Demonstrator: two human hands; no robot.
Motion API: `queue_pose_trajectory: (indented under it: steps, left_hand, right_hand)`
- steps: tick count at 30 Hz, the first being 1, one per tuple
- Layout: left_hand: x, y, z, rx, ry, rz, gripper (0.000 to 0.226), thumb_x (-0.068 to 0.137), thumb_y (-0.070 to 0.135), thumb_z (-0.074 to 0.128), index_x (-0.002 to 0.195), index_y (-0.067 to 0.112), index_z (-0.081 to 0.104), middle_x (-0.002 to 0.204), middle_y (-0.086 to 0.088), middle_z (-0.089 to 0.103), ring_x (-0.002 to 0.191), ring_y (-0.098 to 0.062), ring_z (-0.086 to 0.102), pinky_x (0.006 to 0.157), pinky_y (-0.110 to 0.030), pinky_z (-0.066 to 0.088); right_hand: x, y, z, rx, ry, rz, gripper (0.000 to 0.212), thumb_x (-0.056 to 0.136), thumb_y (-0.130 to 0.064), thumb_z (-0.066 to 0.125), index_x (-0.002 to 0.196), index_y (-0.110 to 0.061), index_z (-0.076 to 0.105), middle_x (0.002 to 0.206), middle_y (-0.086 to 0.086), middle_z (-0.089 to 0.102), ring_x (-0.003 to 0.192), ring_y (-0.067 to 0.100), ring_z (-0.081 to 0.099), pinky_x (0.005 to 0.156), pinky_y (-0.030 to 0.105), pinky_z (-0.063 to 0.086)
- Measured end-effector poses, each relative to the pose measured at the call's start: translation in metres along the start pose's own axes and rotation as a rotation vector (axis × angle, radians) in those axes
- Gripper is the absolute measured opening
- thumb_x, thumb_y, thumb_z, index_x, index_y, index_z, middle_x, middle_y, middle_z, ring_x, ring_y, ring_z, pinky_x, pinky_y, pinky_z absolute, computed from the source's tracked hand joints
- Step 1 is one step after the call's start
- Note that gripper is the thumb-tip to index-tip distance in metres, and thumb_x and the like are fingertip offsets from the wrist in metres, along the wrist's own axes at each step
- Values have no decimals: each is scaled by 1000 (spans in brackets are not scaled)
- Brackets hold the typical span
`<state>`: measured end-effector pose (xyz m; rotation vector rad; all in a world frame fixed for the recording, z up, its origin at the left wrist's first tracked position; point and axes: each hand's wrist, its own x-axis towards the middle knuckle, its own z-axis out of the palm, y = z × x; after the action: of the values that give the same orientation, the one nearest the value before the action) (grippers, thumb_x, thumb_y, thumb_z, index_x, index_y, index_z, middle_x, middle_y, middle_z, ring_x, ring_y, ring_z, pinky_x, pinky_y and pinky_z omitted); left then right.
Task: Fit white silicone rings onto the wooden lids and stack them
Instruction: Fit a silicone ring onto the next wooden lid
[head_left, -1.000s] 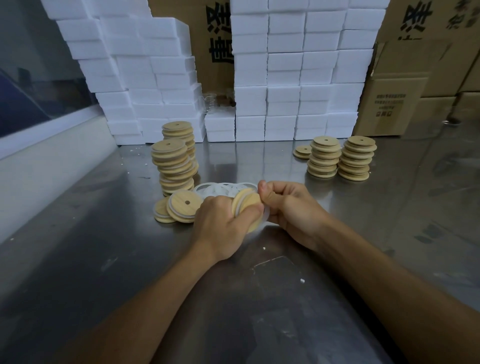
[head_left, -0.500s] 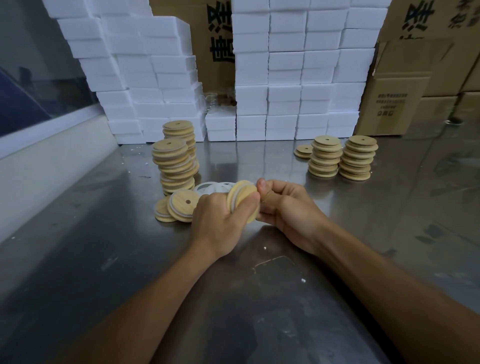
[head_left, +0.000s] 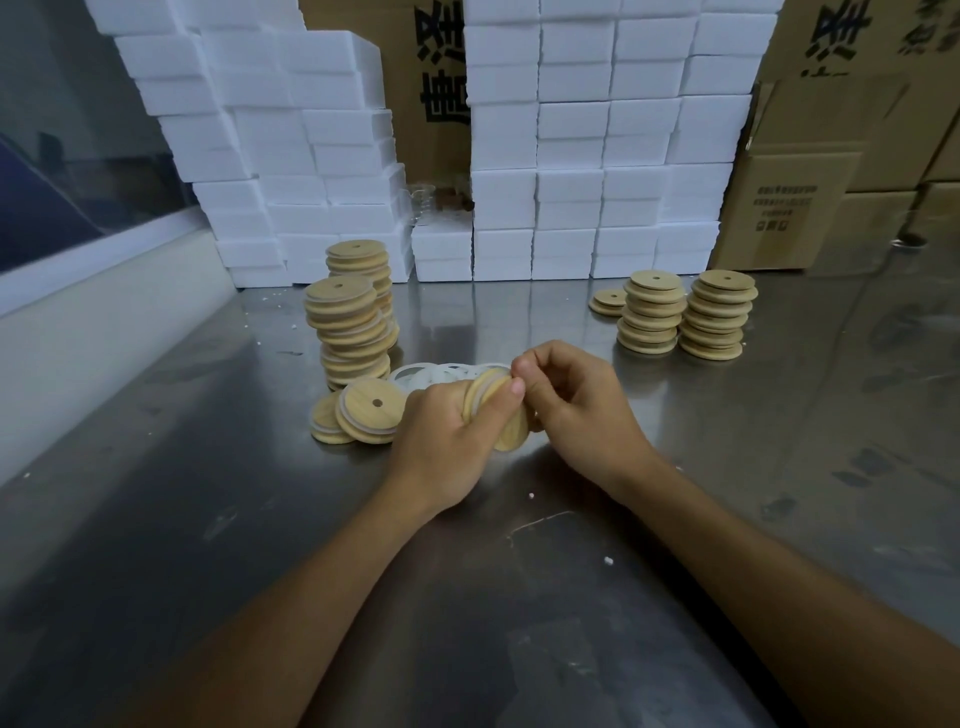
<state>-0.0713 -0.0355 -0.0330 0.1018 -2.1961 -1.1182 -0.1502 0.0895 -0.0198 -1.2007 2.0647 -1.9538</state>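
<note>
My left hand (head_left: 447, 441) grips a round wooden lid (head_left: 506, 421) held on edge above the steel table. My right hand (head_left: 576, 405) pinches the lid's upper rim, where a white silicone ring sits around it. Behind the hands lies a pile of loose white rings (head_left: 441, 373). Two ringed lids (head_left: 366, 410) lean against each other on the table, just left of my left hand. Two tall leaning stacks of ringed lids (head_left: 348, 327) rise behind them. Plain lids stand in stacks (head_left: 685, 319) at the right.
White foam boxes (head_left: 571, 156) form a wall along the table's back, with cardboard cartons (head_left: 810, 171) behind and to the right. A white ledge (head_left: 104, 312) borders the left side. Small white crumbs dot the steel table (head_left: 519, 597).
Both hands have lifted slightly and drawn together. My right fingers have moved up to the lid's top rim, and the lid has turned a little in my left hand.
</note>
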Motion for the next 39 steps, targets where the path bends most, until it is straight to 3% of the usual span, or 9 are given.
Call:
queue_pose_trajectory:
  steps: [6,9,13,15,18,21,27,35,39]
  left_hand:
    - [4,-5,-2,-17,191,-22,46,95,37,59,61,6,57,53,-10,53,52,-8,45,52,-31,39]
    - [6,-6,-1,-52,222,-36,53,94,42,56,68,-3,59,54,-11,51,52,-7,43,51,-28,37]
    - [6,-3,-1,-30,217,-32,53,90,54,49,77,3,57,58,-1,54,54,-15,49,53,-28,38]
    - [3,-1,-1,75,209,-20,45,91,53,45,84,9,55,65,2,56,62,-16,53,57,-28,39]
    - [-2,2,-2,425,191,-10,34,98,49,36,84,20,45,68,8,51,65,-21,49,54,-36,31]
    - [-4,2,-1,679,143,-14,32,103,39,36,81,18,46,79,-10,63,73,-34,58,59,-35,30]
    - [-3,7,-3,535,162,-82,25,100,36,50,107,14,57,87,-6,67,82,-27,61,63,-33,33]
    - [-1,3,-3,479,186,-62,19,97,31,56,102,13,61,84,-2,67,69,-16,50,52,-24,24]
    - [-2,0,-3,467,210,7,16,95,24,61,84,12,60,72,-1,64,64,-21,51,54,-30,29]
  right_hand:
    - [-2,3,3,260,-55,242,11,95,-19,62,89,-10,59,74,6,71,67,19,69,57,25,54]
    - [-1,3,3,311,-80,284,10,92,-17,66,90,-8,61,79,10,74,70,20,71,59,23,54]
    - [0,5,1,354,-45,309,11,95,-16,63,85,-10,64,74,7,73,67,12,69,58,19,52]
    - [0,6,2,298,32,253,12,95,-13,62,83,-11,62,69,4,70,63,9,66,56,18,49]
    - [-1,7,0,-22,164,25,17,95,-7,62,81,-15,57,72,-1,64,59,14,65,54,22,48]
    - [-2,5,-4,-298,185,-151,12,94,-9,62,85,-16,59,71,-9,62,62,17,62,58,33,50]
    - [-2,1,-4,-438,183,-315,1,94,-7,60,95,-6,60,84,-1,64,69,20,59,63,47,50]
    - [-1,-2,-7,-533,136,-366,2,94,-7,59,95,-6,60,90,1,64,72,20,57,62,48,49]
    - [-2,-2,-8,-569,152,-369,1,93,-7,59,94,-7,60,88,-1,63,71,14,53,61,46,48]
